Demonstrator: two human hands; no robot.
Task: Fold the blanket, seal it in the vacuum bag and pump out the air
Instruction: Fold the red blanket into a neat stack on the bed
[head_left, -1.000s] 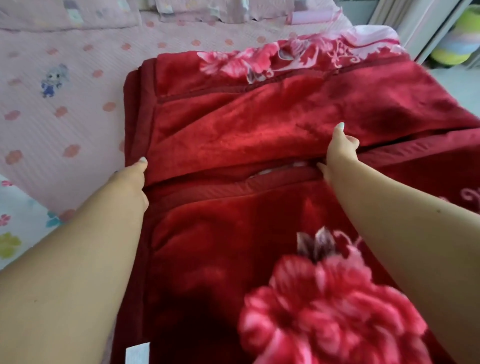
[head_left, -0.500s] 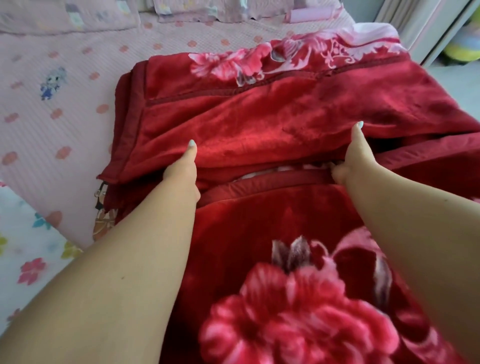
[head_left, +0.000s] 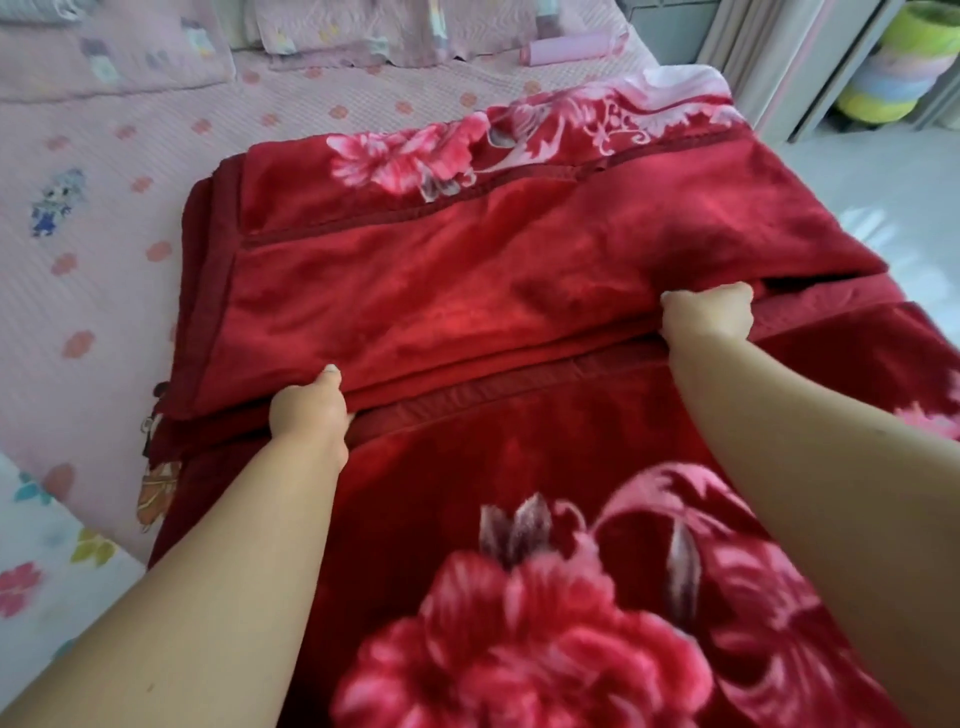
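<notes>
Your left hand (head_left: 306, 410) gripped folded edge of red blanket (head_left: 467, 291), fingers tucked under; your right hand (head_left: 709, 317) curled round same edge. No writing readable.

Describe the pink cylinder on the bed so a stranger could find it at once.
Start at the pink bed sheet beyond the red blanket. By the pillows lies the pink cylinder, on its side: the only smooth, rounded thing among flat fabrics.

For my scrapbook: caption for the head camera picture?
Left hand and right hand grip a folded red blanket on the bed.
</notes>
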